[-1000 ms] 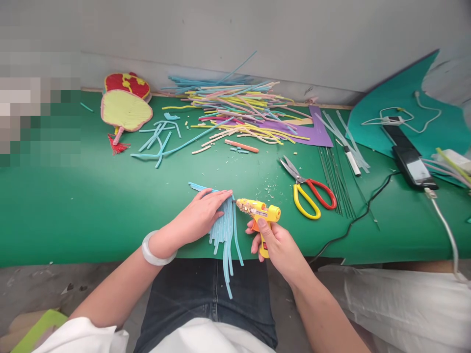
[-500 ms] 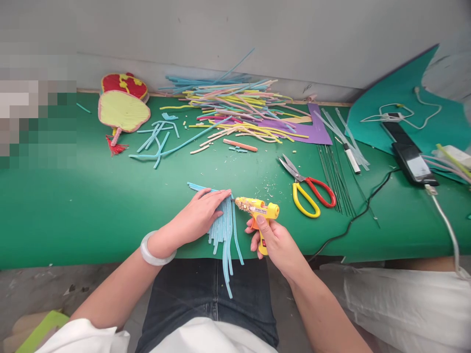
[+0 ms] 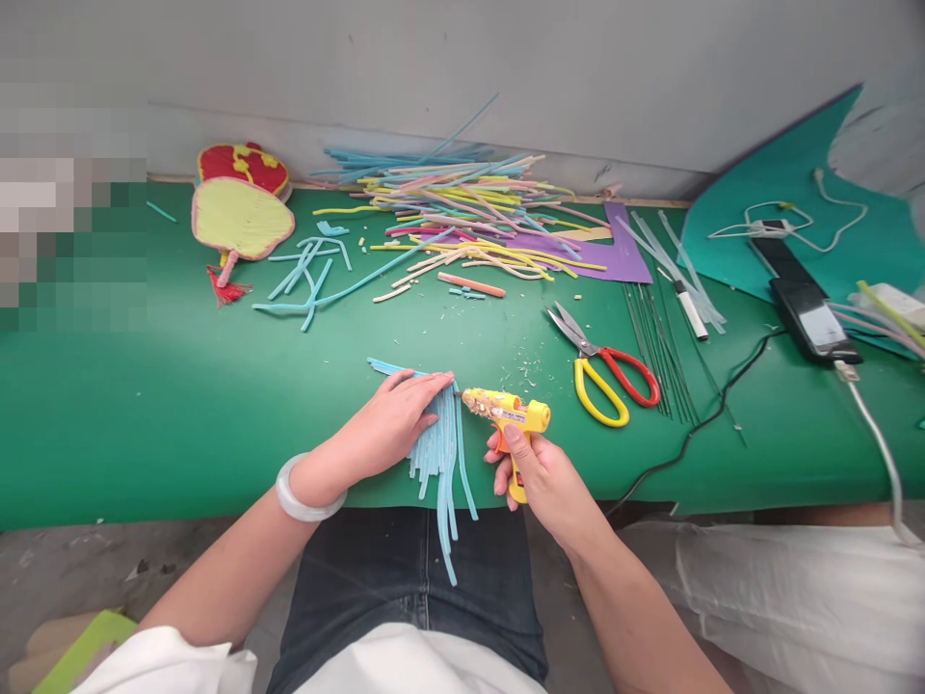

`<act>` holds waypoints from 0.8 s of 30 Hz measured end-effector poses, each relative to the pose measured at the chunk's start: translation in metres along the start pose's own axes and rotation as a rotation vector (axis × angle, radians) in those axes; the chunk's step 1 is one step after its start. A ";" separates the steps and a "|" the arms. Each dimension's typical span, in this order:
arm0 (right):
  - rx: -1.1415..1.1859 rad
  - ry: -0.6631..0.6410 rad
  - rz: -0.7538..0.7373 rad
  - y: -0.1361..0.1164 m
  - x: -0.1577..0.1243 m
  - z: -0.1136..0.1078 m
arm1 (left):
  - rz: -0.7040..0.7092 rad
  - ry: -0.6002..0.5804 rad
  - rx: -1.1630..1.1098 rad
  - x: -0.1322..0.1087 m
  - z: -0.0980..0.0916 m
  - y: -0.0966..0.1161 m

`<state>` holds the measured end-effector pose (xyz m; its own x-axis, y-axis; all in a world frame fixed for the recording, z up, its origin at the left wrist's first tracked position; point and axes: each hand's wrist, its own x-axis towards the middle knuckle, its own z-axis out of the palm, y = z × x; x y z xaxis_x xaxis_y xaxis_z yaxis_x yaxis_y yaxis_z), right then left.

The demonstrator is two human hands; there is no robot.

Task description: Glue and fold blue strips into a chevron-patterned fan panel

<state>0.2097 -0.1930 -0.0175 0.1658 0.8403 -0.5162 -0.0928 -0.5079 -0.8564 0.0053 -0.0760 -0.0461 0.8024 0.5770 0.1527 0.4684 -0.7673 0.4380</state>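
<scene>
A flat bundle of light blue pipe cleaners (image 3: 434, 453) lies at the front edge of the table, its longer strands hanging over my lap. My left hand (image 3: 401, 414) holds the bundle against the table, fingers over its upper part and thumb on the near side. In my right hand (image 3: 531, 463) is a yellow hot glue gun (image 3: 510, 410), gripped by its handle. Its nozzle points left and is at the bundle's right edge, close to my left fingertips; whether it touches cannot be made out. An index finger is by the orange trigger.
Scissors (image 3: 593, 352) lie right of the glue gun. Behind are a heap of coloured pipe cleaners (image 3: 462, 202), a yellow fan-shaped piece (image 3: 242, 220) and loose blue pieces (image 3: 310, 275). Thin wires (image 3: 661, 361), a marker (image 3: 692, 310), a phone (image 3: 816, 323) and a black cord (image 3: 694, 434) occupy the right.
Almost nothing differs. The glue gun and my right hand have shifted very slightly to the right; my left hand stays on the blue bundle.
</scene>
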 end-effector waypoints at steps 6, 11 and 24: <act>-0.024 -0.003 0.003 0.001 0.001 0.000 | -0.009 -0.009 -0.003 0.000 0.000 0.000; -0.039 -0.006 0.001 0.002 0.001 0.000 | -0.008 -0.008 0.005 0.000 0.000 0.000; -0.077 -0.014 0.011 0.003 -0.004 -0.001 | -0.011 -0.018 0.013 0.000 0.000 0.000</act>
<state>0.2097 -0.1979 -0.0183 0.1510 0.8371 -0.5258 -0.0184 -0.5295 -0.8481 0.0055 -0.0756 -0.0465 0.8036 0.5804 0.1322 0.4817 -0.7645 0.4284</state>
